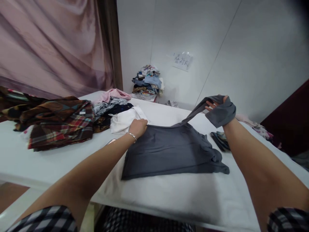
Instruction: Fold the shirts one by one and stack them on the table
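A dark grey long-sleeved shirt (169, 148) lies on the white-covered table in front of me, doubled over, its right side bunched and wavy. My left hand (139, 128), with a silver bracelet at the wrist, is closed on the shirt's far left edge. Raised above the table at the right, my right hand (218, 106) holds up the shirt's sleeve, which loops over the hand and hangs around the wrist. Some of its fingers show stretched out beneath the cloth. Just beyond my left hand lies a white garment (125, 120).
Plaid and brown clothes (62, 124) are heaped at the left, beside a pink garment (116, 94). A tall clothes stack (148, 82) stands at the far wall, left of a paper sign (182, 61). A dark folded garment (220, 140) lies near my right forearm.
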Demonstrator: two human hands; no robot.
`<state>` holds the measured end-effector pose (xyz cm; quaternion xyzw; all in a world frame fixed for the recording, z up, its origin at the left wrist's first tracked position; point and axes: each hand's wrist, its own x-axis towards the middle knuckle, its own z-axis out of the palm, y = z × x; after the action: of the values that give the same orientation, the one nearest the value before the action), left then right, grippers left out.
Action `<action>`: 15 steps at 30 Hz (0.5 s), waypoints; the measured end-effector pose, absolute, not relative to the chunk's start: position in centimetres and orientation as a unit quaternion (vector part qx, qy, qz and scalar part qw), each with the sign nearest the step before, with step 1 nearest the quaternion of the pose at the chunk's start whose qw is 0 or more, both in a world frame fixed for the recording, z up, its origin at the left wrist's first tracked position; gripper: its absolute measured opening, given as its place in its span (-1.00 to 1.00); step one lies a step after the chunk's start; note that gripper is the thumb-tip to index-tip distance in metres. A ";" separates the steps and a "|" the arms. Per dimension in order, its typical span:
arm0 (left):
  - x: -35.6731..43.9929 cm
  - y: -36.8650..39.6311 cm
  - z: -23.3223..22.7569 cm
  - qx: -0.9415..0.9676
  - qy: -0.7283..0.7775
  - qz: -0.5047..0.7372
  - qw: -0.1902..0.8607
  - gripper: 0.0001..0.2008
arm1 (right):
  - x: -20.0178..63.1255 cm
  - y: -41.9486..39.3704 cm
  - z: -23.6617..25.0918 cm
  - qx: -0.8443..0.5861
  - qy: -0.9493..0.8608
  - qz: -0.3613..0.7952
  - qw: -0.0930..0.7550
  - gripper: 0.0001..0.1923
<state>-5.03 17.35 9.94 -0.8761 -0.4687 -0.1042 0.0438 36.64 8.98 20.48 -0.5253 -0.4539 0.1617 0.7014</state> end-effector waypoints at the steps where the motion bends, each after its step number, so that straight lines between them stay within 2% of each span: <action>1: -5.2 16.8 10.0 -0.883 -0.455 -0.107 0.049 -0.75 | 37.1 8.1 20.3 -0.529 -0.436 0.163 0.710 -0.43; 9: -7.3 11.4 7.0 -0.959 -0.269 -0.078 0.040 -0.74 | 39.1 -2.1 18.1 -0.606 -0.439 0.166 0.642 -0.32; 13: -7.8 10.2 6.2 -0.950 -0.307 -0.042 0.026 -0.72 | 39.1 -5.6 16.6 -0.641 -0.416 0.191 0.616 -0.29; 15: -7.9 10.0 6.2 -0.944 -0.327 -0.043 0.001 -0.72 | 39.2 -6.5 15.9 -0.644 -0.393 0.185 0.630 -0.32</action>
<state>-7.86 10.04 6.20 -0.9440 -0.3271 -0.0432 0.0007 39.19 -6.51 15.90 -0.6437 -0.3925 0.1850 0.6303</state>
